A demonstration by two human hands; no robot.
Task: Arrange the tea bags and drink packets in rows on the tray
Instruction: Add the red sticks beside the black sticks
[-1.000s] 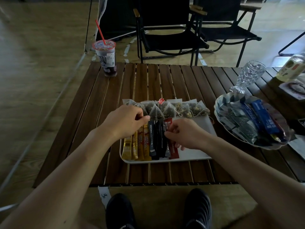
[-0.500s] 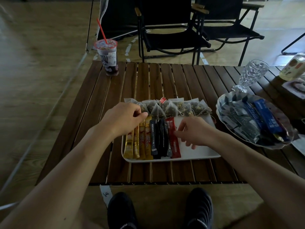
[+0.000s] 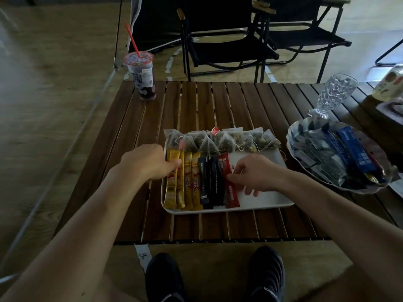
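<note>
A white tray (image 3: pixel 261 199) lies on the slatted wooden table. Along its back edge runs a row of clear pyramid tea bags (image 3: pixel 220 141). In front of them, stick packets lie side by side: gold ones (image 3: pixel 187 182) at the left, black ones (image 3: pixel 210 182) in the middle, one red packet (image 3: pixel 231 192) at the right. My left hand (image 3: pixel 148 162) has curled fingers, and its fingertips pinch the top of the leftmost gold packet. My right hand (image 3: pixel 255 173) pinches the right edge of the red packet, with its other fingers resting on the bare tray.
A glass dish (image 3: pixel 305 171) with several blue and grey packets sits to the right of the tray. Behind the dish stands a clear goblet (image 3: pixel 333 94). A lidded cup with a red straw (image 3: pixel 142 77) stands at the table's back left corner. Black folding chairs stand beyond the table.
My left hand has moved left from the tea bags to the gold packets. The red packet now lies flat next to the black ones, and my right hand has shifted to its right edge.
</note>
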